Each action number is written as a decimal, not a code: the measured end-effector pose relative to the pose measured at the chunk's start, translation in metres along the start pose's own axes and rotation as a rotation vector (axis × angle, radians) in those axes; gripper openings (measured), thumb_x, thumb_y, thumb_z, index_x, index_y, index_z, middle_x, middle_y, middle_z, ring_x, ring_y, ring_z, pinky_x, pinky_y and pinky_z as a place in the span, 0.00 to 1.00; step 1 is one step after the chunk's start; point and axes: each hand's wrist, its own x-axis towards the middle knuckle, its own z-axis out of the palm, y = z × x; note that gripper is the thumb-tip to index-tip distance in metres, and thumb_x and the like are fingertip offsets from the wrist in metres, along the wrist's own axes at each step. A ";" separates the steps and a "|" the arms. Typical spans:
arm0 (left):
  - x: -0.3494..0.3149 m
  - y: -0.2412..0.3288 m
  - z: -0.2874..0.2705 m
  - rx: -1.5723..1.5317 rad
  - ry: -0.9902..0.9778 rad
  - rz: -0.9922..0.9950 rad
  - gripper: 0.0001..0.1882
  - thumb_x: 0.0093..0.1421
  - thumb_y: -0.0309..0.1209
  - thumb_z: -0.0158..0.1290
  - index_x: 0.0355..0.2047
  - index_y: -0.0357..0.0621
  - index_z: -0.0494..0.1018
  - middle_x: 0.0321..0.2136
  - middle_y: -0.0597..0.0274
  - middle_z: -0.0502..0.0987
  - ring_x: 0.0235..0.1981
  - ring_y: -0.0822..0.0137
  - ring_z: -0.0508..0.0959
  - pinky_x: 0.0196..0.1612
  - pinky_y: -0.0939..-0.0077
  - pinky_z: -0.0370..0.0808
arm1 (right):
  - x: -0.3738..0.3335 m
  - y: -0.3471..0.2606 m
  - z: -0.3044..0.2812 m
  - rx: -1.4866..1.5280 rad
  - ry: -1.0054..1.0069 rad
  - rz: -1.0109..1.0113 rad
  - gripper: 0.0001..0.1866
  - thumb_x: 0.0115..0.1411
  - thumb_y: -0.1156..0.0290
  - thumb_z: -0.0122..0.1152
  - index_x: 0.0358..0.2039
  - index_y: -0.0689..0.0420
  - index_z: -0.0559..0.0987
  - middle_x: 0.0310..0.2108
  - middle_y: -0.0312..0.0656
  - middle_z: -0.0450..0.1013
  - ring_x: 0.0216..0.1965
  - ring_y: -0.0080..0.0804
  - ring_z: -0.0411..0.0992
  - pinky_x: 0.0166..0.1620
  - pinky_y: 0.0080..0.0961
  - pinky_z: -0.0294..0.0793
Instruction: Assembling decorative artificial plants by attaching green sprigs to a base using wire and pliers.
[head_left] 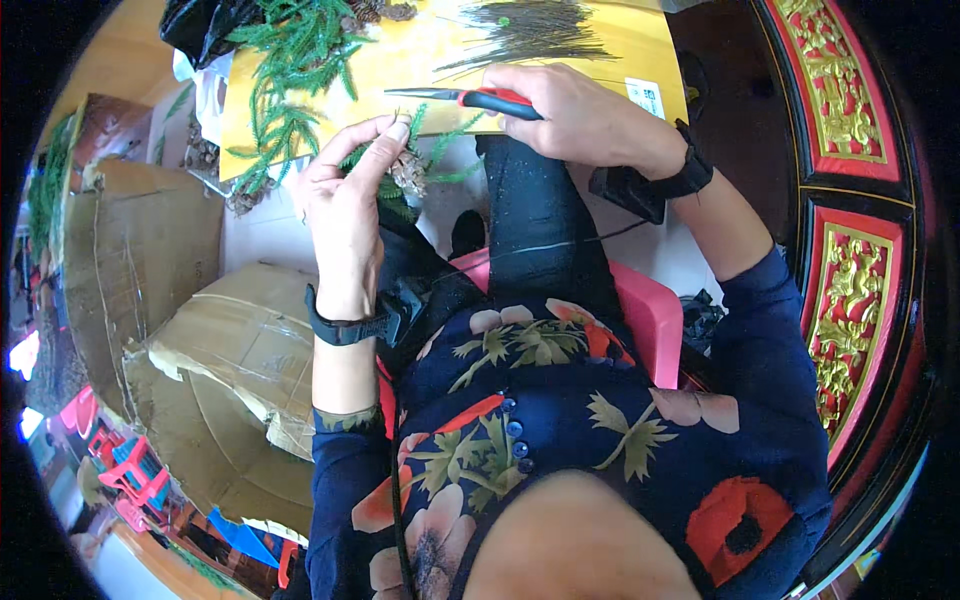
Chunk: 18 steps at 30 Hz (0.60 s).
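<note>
My left hand [345,195] pinches a brown pine cone [408,175] between thumb and fingers, just off the table's near edge. Green artificial pine sprigs [448,150] stick out around the cone; whether they are fastened to it I cannot tell. To the right, my right hand [572,108] is closed round the red and black handles of long-nose pliers [422,95]. The pliers' slim jaws point left, above the left fingertips and apart from the cone. A pile of thin dark wires [535,35] lies on the table beyond the right hand.
The yellow tabletop [405,55] bears a heap of green sprigs [300,55] and more pine cones [368,10] at the far left, beside a black plastic bag [205,28]. Cardboard boxes [255,325] stand at my left. Beneath me is a pink stool [652,318]; red-and-gold carved panels [848,320] are on the right.
</note>
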 end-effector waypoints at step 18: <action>-0.001 -0.001 0.003 0.128 0.073 0.123 0.07 0.53 0.23 0.58 0.33 0.35 0.78 0.26 0.65 0.77 0.27 0.79 0.73 0.32 0.87 0.68 | -0.012 -0.009 0.000 -0.118 0.011 -0.014 0.18 0.52 0.70 0.56 0.43 0.63 0.69 0.36 0.58 0.71 0.40 0.54 0.70 0.44 0.40 0.68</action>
